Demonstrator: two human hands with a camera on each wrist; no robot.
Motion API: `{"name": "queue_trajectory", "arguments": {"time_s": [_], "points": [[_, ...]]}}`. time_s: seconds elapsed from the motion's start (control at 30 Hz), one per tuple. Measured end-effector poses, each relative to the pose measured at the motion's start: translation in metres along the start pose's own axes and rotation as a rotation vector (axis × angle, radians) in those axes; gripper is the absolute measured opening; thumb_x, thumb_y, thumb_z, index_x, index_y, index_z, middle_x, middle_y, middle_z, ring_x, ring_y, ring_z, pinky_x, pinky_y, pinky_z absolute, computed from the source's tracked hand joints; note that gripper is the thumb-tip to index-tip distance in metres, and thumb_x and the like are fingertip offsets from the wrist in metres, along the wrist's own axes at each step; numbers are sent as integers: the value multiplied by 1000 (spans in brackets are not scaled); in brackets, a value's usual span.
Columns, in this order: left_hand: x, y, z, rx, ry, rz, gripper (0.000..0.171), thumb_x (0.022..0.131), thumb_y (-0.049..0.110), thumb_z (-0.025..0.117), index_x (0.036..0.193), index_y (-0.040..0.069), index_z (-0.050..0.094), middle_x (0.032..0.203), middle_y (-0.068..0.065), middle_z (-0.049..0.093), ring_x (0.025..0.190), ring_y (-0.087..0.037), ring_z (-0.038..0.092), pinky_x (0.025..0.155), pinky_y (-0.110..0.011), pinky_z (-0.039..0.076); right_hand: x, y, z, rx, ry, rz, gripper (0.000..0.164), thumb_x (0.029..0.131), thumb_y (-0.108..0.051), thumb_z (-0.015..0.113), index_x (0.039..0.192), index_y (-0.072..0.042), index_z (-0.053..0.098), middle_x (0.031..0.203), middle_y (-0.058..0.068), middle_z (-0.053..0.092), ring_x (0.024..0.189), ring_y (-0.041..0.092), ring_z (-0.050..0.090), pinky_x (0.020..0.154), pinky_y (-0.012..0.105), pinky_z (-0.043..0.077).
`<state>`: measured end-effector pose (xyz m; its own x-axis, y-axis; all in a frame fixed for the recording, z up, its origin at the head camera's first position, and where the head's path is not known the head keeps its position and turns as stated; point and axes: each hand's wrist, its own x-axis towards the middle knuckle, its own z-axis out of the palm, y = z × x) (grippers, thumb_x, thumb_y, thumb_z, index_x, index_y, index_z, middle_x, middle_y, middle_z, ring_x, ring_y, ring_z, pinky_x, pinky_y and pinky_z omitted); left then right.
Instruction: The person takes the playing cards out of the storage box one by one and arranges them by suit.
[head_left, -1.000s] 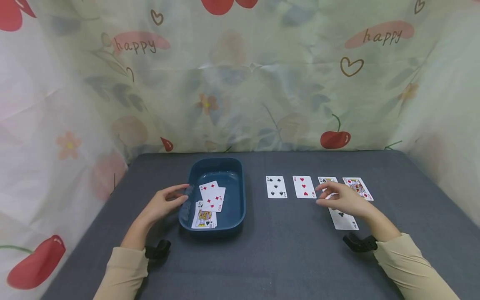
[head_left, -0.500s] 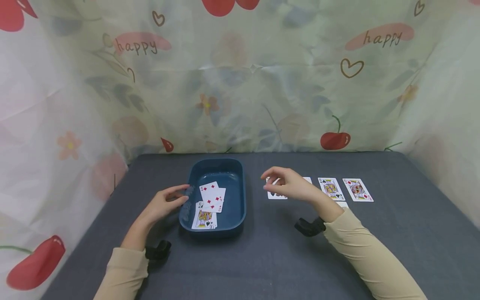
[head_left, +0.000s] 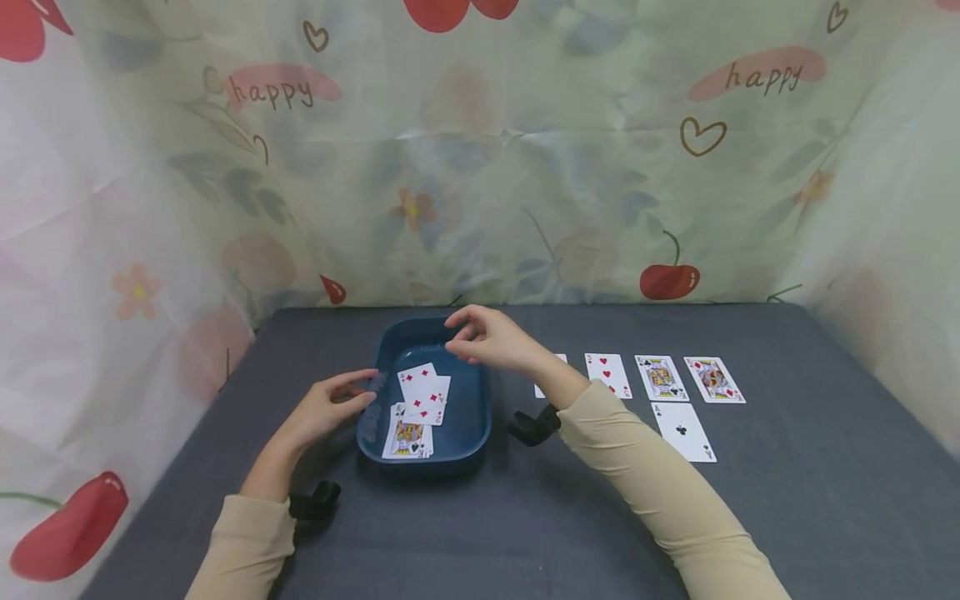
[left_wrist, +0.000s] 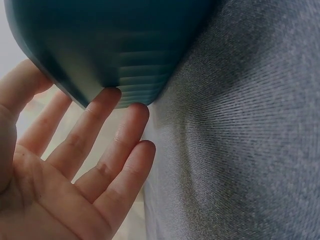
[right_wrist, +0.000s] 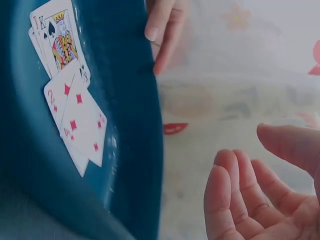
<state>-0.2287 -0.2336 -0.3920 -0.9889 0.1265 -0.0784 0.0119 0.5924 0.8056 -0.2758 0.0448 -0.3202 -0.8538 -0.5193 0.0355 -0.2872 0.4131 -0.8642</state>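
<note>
Right hand (head_left: 491,337): hangs over the far right part of the tray, fingers loosely bent, thumb apart from them, nothing held in the right wrist view
Left hand (head_left: 330,404): fingers lightly bent, nothing pinched that shows, tips at the left side of the tray; the left wrist view shows them against its outer wall
Tray (head_left: 477,433): blue, on the worktop (head_left: 465,533), between the hands, its long axis running away from the person
Cards in the tray: two overlapping diamond cards (head_left: 429,398) partly covering a small stack topped by the king of spades (right_wrist: 61,37)
Tray cards from the hands: right of the left fingertips, nearer the person than the right fingertips
Row of cards: right of the tray; leftmost card (head_left: 540,392) mostly behind the right wrist, then three of hearts (head_left: 607,377), black face card (head_left: 662,379), red face card (head_left: 715,381)
Ace of clubs (head_left: 684,432): just below the black face card, long axis roughly near-to-far
Reach: the row and ace lie to the right hand's right, with that hand nearer
Backdrop: patterned cloth (head_left: 502,183) behind the worktop
</note>
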Motion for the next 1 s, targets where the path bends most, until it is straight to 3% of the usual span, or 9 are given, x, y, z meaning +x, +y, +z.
{"name": "queue_trajectory", "arguments": {"time_s": [0.2, 0.47, 0.8, 1.0], "points": [[1, 1, 0, -3, -8, -17, 48, 93, 26, 57, 138, 14, 46, 129, -21, 55, 115, -31, 55, 94, -46, 47, 24, -4, 22, 14, 20, 57, 39, 88, -14, 63, 124, -3, 52, 102, 19, 66, 88, 29, 66, 72, 28, 54], [1, 1, 0, -6, -22, -16, 49, 93, 29, 56, 138, 14, 45, 131, -21, 53, 118, -33, 52, 96, -48, 45, 49, -1, 46, -15, 50, 171, 44, 86, -18, 66, 125, -5, 52, 105, 16, 65, 90, 29, 65, 74, 29, 54], [0, 0, -1, -13, -32, -11, 48, 93, 29, 56, 139, 15, 45, 132, -20, 53, 118, -33, 53, 95, -47, 46, 63, 11, 74, -199, 43, 348, 50, 79, -19, 74, 122, -6, 53, 120, 13, 57, 86, 20, 60, 71, 27, 55], [0, 1, -1, -4, -30, -20, 50, 93, 31, 56, 139, 16, 44, 134, -21, 51, 120, -33, 52, 96, -48, 45, 63, 19, 80, -284, 39, 345, 57, 74, -18, 78, 122, -2, 52, 119, 15, 59, 90, 22, 57, 77, 30, 52]]}}
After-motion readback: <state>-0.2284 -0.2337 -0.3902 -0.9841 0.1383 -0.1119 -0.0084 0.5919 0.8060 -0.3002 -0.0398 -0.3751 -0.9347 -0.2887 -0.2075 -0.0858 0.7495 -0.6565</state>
